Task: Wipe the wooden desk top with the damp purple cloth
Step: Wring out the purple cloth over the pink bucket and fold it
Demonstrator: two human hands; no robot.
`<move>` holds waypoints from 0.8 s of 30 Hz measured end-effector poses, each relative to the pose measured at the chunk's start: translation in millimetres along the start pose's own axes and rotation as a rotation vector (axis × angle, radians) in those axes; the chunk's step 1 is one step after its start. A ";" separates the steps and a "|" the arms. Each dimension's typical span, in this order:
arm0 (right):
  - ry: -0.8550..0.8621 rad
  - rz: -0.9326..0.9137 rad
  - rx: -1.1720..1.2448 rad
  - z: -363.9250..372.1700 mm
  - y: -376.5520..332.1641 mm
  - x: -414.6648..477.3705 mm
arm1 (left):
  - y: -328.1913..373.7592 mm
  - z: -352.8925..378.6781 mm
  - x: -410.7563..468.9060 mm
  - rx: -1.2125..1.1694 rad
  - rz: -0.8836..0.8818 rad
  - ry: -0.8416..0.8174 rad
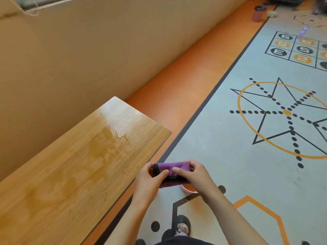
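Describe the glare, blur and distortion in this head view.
Head view: pale glare washes out the far end of the wooden desk top; wide-angle bending curves the wall and the floor stripe; the far bin is soft; both hands and the purple cloth are sharp.

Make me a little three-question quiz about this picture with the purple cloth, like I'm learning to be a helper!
1. True or false: the purple cloth is lying flat on the wooden desk top.
2. How many hands are holding the cloth?
3. Pick one. The shiny wet patch on the desk is: A) near the far end, B) right at the near edge by the person, C) nowhere.

Key:
1. False. It is folded up and held off to the side of the desk, above the floor mat.
2. Two: the left hand and the right hand both grip it.
3. A.
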State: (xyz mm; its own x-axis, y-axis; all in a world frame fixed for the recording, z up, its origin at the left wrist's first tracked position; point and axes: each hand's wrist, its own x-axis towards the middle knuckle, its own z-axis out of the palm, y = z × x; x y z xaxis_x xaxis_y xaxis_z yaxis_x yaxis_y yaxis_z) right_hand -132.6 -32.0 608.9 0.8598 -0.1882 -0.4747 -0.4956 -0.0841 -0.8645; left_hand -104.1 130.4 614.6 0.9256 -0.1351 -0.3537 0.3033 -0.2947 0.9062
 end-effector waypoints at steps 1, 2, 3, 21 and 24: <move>0.015 0.002 -0.045 3.3 1.8 1.5 | 0.0 0.1 -0.5 0.042 0.027 0.034; 0.036 0.000 -0.083 6.3 2.7 2.7 | -0.9 0.1 -0.9 0.066 0.043 0.066; 0.065 -0.008 -0.123 8.9 3.0 3.6 | -1.6 0.4 -1.5 0.070 0.045 0.094; 0.078 -0.122 0.215 43.0 -3.7 -1.9 | -3.0 20.9 -18.1 0.295 0.415 0.318; 0.063 -0.074 0.268 47.1 0.7 -5.2 | -8.7 29.3 -19.6 0.375 0.430 0.285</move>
State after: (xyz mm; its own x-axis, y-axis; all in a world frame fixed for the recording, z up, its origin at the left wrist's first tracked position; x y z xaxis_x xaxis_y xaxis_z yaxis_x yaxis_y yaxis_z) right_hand -131.7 15.0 602.9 0.8792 -0.2521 -0.4042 -0.3741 0.1599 -0.9135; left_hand -131.5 108.0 606.8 0.9866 -0.0736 0.1459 -0.1610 -0.5881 0.7926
